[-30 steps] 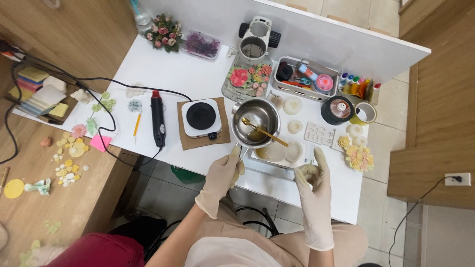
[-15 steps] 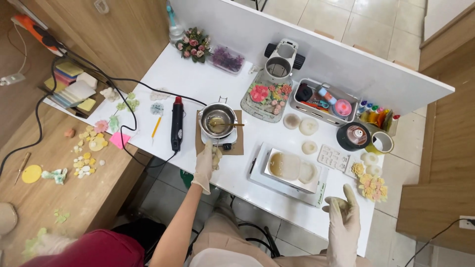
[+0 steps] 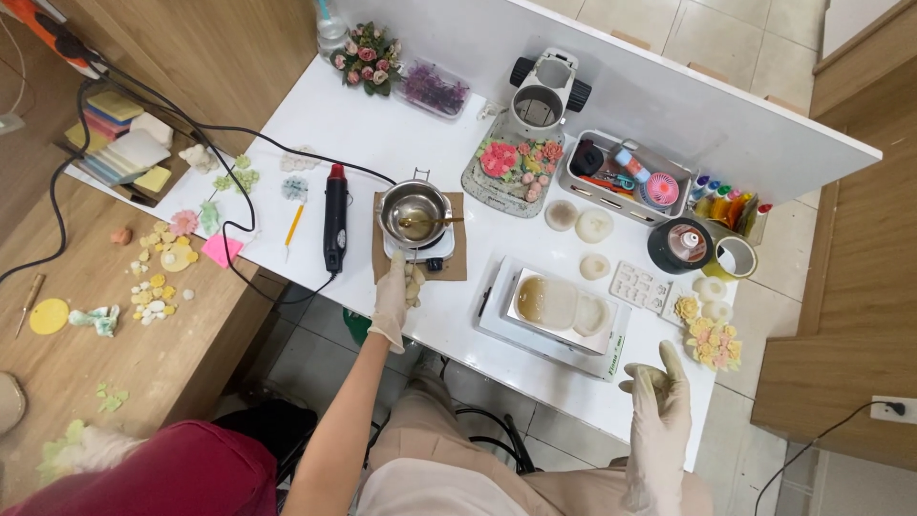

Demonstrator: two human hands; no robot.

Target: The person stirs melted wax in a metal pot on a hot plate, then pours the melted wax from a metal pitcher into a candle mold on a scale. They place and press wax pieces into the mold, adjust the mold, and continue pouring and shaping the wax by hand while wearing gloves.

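My left hand (image 3: 391,304), in a white glove, reaches to the front edge of a small white hot plate (image 3: 422,254), its fingertips touching it. On the plate sits a steel pot (image 3: 411,212) with a gold spoon (image 3: 435,222) lying in it. A brown mat (image 3: 457,260) lies under the plate. My right hand (image 3: 657,401), also gloved, hovers at the table's front edge with its fingers apart and nothing in it. It is just right of a white tray (image 3: 497,320) with a shallow dish of pale wax (image 3: 562,304).
A black heat gun (image 3: 334,218) lies left of the hot plate, its cord running left. Behind are a flower-decorated piece (image 3: 516,162), a grey bin of tools (image 3: 626,177), a dark jar (image 3: 680,245), round wax discs (image 3: 592,225), a white mould (image 3: 641,285) and wax flowers (image 3: 712,339).
The pot went from above the white tray to the hot plate on the left. My left hand now rests at the plate's front. My right hand dropped back to the table edge.
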